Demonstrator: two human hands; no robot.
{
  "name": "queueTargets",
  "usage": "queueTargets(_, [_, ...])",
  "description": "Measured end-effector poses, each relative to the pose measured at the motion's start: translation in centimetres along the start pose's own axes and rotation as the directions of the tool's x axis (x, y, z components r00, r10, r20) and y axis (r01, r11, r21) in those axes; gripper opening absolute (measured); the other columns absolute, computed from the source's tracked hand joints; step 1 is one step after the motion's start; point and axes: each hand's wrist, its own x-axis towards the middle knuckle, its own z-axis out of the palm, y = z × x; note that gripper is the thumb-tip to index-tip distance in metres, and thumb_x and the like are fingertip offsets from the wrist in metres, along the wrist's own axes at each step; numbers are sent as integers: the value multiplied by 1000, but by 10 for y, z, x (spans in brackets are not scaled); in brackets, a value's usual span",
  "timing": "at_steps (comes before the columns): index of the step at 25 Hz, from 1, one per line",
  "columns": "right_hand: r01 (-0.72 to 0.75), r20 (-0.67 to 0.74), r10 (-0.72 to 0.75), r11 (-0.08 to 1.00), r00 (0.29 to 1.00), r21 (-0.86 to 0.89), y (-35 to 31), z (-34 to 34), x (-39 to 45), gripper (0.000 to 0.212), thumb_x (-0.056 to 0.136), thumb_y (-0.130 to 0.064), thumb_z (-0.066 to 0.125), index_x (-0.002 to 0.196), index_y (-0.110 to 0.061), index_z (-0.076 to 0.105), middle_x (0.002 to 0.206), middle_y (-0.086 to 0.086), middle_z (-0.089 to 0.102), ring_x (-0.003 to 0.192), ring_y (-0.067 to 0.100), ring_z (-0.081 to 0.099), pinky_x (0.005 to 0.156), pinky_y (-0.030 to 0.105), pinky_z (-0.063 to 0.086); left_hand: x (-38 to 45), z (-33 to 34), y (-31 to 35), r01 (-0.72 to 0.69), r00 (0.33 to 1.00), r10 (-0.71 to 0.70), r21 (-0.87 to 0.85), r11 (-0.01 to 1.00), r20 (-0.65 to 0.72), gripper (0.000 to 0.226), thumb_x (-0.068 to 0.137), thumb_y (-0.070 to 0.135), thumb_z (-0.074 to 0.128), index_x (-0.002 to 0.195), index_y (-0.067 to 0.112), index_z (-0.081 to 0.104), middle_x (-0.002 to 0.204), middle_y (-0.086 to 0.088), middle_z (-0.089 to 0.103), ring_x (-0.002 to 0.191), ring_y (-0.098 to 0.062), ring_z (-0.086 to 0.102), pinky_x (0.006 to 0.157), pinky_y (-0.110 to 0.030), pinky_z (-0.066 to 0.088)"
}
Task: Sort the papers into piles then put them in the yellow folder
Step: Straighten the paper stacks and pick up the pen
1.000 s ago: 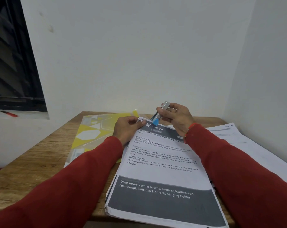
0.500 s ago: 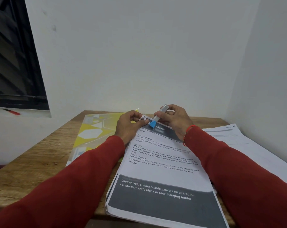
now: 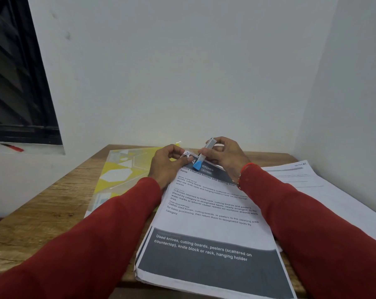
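Left hand (image 3: 168, 164) pinches far corner of stack (image 3: 206, 225); right hand (image 3: 222, 157) grips blue-tipped tool (image 3: 201, 157) there. Likely unfastening pages; sorting next. Folder (image 3: 120, 169) lies left.

Both arms wear long sleeves of plain dark red cloth: the left sleeve (image 3: 92, 229) ends at the wrist just behind the grip, and the right sleeve (image 3: 308, 223) likewise. A thin red-orange thread bracelet (image 3: 244, 169) circles the right wrist at the cuff. Both hands are bare, without gloves.
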Motion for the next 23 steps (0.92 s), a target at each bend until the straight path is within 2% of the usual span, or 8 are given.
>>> queueTargets(6, [0, -25, 1, 1000, 1000, 4, 0, -3, 2, 29, 79, -2, 81, 98, -10, 60, 95, 21, 74, 74, 23, 71, 59, 21, 54, -1, -3, 2, -7, 1000, 7, 2, 1000, 14, 19, 77, 21, 86, 81, 22, 67, 82, 4, 68, 76, -7, 62, 69, -25, 49])
queueTargets(10, [4, 1, -4, 1000, 1000, -30, 0, -1, 0, 30, 79, 0, 81, 99, -9, 60, 83, 13, 74, 68, 19, 71, 57, 20, 53, -3, -2, 4, 1, 1000, -2, 19, 1000, 19, 20, 77, 22, 86, 81, 21, 67, 80, 6, 67, 77, -8, 63, 72, -27, 51])
queueTargets(12, [11, -12, -12, 999, 1000, -38, 0, 0, 0, 31, 79, 1, 80, 100, -8, 60, 80, 11, 73, 66, 18, 71, 57, 20, 53, -2, -1, 3, 12, 1000, -12, 19, 1000, 9, 20, 77, 24, 86, 83, 21, 67, 82, 4, 69, 79, -12, 65, 75, -34, 54])
queueTargets(14, [21, -27, -21, 1000, 999, -19, -1, 0, 1, 30, 80, 1, 80, 101, -6, 60, 80, 12, 73, 68, 21, 71, 58, 23, 54, -2, -1, 4, 26, 999, -25, -31, 999, 33, 25, 78, 36, 84, 88, 19, 70, 89, 1, 74, 85, -17, 71, 83, -41, 56])
queueTargets(16, [23, -34, -23, 1000, 999, -7, -2, -1, 2, 28, 80, 0, 79, 101, -6, 61, 84, 15, 74, 72, 26, 71, 62, 27, 56, -5, -1, 7, 60, 991, -52, -62, 996, 123, 39, 74, 52, 82, 96, 20, 73, 95, 1, 77, 91, -19, 73, 88, -43, 58])
queueTargets(17, [24, -34, -24, 1000, 999, -9, -2, -1, 1, 28, 80, 0, 80, 101, -6, 61, 86, 18, 74, 74, 27, 71, 63, 29, 57, -7, -1, 8, 61, 983, -52, -41, 997, 177, 40, 74, 53, 82, 97, 21, 75, 96, 1, 78, 91, -19, 74, 88, -42, 58])
queueTargets(19, [31, -36, -32, 999, 999, -23, -1, -1, 2, 30, 80, 0, 80, 103, -5, 61, 87, 19, 74, 73, 28, 71, 65, 31, 58, -9, 0, 9, 34, 968, -36, 14, 999, 250, 29, 78, 41, 84, 96, 20, 77, 92, -1, 78, 85, -18, 74, 84, -42, 58])
queueTargets(23, [30, -41, -33, 998, 999, -61, 3, -1, 4, 34, 79, -2, 82, 105, -4, 61, 78, 10, 73, 70, 24, 69, 61, 28, 55, -8, -1, 8, 48, 967, -50, 13, 999, 250, 19, 78, 27, 85, 91, 14, 79, 88, -9, 78, 74, -16, 70, 77, -39, 57])
